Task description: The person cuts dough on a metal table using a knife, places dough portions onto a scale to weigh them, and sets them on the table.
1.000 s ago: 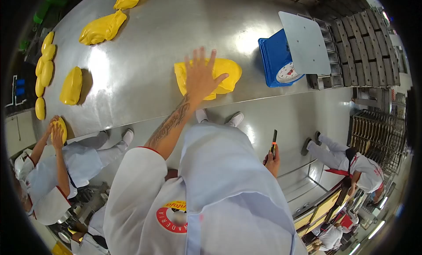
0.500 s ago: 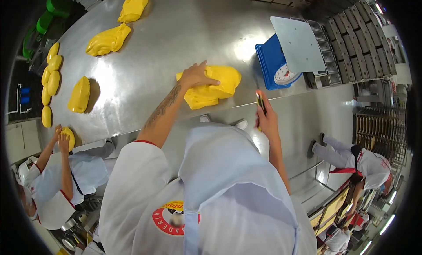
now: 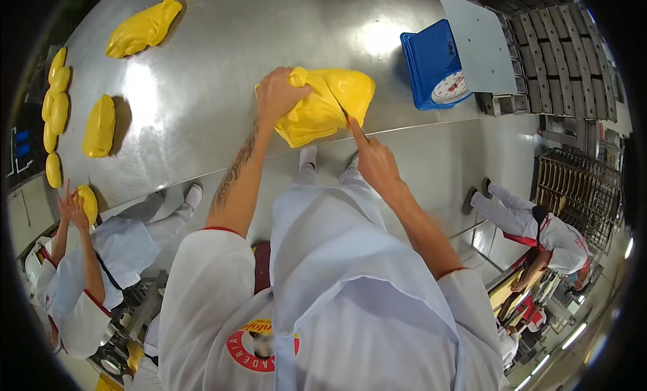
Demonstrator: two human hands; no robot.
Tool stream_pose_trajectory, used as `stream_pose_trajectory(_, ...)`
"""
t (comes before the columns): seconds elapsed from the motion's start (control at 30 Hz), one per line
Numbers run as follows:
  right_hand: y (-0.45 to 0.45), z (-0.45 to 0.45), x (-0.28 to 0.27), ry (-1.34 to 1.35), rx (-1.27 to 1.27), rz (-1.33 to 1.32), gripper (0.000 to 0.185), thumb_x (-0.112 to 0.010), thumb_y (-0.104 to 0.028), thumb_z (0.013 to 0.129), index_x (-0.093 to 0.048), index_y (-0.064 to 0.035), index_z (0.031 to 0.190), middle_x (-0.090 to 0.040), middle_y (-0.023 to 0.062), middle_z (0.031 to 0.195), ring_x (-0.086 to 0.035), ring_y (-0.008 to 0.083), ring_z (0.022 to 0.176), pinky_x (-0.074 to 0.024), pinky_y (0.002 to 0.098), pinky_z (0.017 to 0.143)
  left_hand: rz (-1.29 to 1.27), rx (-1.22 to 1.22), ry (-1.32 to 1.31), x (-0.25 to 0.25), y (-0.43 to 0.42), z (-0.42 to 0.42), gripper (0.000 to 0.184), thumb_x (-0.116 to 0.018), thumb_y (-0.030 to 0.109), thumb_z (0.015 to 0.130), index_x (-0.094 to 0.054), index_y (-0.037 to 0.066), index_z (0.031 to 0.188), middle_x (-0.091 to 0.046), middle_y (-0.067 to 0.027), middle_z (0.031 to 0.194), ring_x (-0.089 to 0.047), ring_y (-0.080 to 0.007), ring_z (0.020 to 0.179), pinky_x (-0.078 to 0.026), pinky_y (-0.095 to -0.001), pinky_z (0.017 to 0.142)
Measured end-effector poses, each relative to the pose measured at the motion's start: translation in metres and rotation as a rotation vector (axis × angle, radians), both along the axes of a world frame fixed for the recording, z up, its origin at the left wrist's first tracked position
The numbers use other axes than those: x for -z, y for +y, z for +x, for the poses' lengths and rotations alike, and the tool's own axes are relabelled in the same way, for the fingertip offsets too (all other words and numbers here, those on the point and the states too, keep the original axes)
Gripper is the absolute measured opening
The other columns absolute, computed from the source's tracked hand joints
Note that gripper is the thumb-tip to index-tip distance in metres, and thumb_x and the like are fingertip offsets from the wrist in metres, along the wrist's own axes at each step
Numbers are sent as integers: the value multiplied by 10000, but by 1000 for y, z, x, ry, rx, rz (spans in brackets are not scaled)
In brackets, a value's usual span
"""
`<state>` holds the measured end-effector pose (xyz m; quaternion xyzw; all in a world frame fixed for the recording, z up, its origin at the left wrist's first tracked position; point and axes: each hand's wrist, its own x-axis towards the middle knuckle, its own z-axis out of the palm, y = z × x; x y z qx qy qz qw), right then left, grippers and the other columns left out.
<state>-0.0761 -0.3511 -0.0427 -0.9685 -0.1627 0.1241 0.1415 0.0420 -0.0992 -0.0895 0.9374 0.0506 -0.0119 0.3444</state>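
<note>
A large lump of yellow dough (image 3: 320, 118) lies near the table's front edge. My left hand (image 3: 278, 94) grips its left side, fingers over the top and thumb toward the middle. In my right hand (image 3: 376, 163) is a knife (image 3: 344, 112), its blade against the right part of the dough, where a slanting cut line shows. My right fingers are closed around the handle, which they largely hide.
On the metal table (image 3: 222, 74) stands a blue dial scale (image 3: 428, 64) with a flat metal plate. Metal pans (image 3: 559, 61) are stacked beyond it. More dough lumps (image 3: 145, 28) and small dough pieces (image 3: 59, 111) lie leftward. A co-worker (image 3: 101, 256) handles dough at the left edge.
My right hand has brought the knife from beside the scale leftward to the dough, and the blade now meets it. My left hand has stayed on the dough. The whole view has shifted slightly.
</note>
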Motion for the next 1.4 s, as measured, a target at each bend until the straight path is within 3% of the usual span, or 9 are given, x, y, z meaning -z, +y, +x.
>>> stream_pose_trajectory(0.2,-57,-57,-20,84,134,184,748,-585,-17,896,-322,-225,1564,-613,224,745,-645,396,674,-518,486,619,-529,165,184,11,45,8,749,-745,426,798,-542,-13,1371,-616,-225,1302,-603,-362,1192,-459,-407,1047)
stream_pose_trajectory(0.3,-59,-41,-61,-30,218,333,704,-579,-44,925,-341,-240,1557,-631,234,789,-638,405,684,-502,480,625,94,121,-217,-30,31,21,791,-703,451,868,-455,-45,1432,-567,-250,1361,-509,-388,1300,-356,-440,1140)
stream_pose_trajectory(0.37,-34,5,-94,-77,263,365,687,-568,-47,933,-345,-233,1555,-643,239,817,-635,416,697,-498,485,641,-318,-59,-137,-59,-28,21,760,-680,449,881,-465,-27,1433,-579,-211,1352,-483,-371,1320,-313,-465,1162)
stream_pose_trajectory(0.5,28,102,-66,-192,29,303,555,-575,-69,923,-461,-100,1465,-661,260,873,-639,446,754,-502,518,673,399,5,-241,-7,-52,-13,615,-648,399,888,-564,30,1372,-620,-155,1268,-489,-323,1290,-295,-494,1161)
stream_pose_trajectory(0.7,87,122,-28,292,-81,13,517,-588,-61,868,-517,-1,1376,-690,255,925,-685,419,844,-552,509,721,167,-175,-252,-5,-9,-38,306,-706,330,753,-786,93,929,-662,-73,1072,-562,-259,1112,-386,-450,1062)
stream_pose_trajectory(1.1,-62,-42,-11,253,-61,-160,787,-553,57,833,-351,-194,1552,-635,263,821,-643,412,653,-532,497,605,-214,-358,-258,54,68,-58,172,-723,233,720,-792,111,820,-683,-55,1054,-565,-285,1177,-407,-490,1064)
stream_pose_trajectory(1.2,-84,-51,-50,211,4,70,792,-558,53,848,-343,-229,1557,-612,230,790,-639,399,669,-527,484,616,-44,-241,124,23,81,-43,368,-753,290,756,-767,96,1070,-649,-97,1235,-469,-334,1336,-281,-491,1176)
stream_pose_trajectory(1.3,-36,-14,-92,-1,25,224,790,-571,55,844,-351,-218,1552,-608,215,769,-633,395,674,-525,482,622,142,-54,-320,-23,45,-40,774,-777,459,755,-570,70,1391,-542,-169,1404,-361,-363,1433,-161,-478,1229)
stream_pose_trajectory(1.4,22,48,-55,-58,-99,220,713,-576,11,875,-385,-189,1532,-634,220,803,-643,400,711,-529,485,663,208,131,-21,-37,-4,-41,1130,-784,641,672,-356,37,1527,-476,-217,1450,-397,-360,1403,-193,-485,1212)
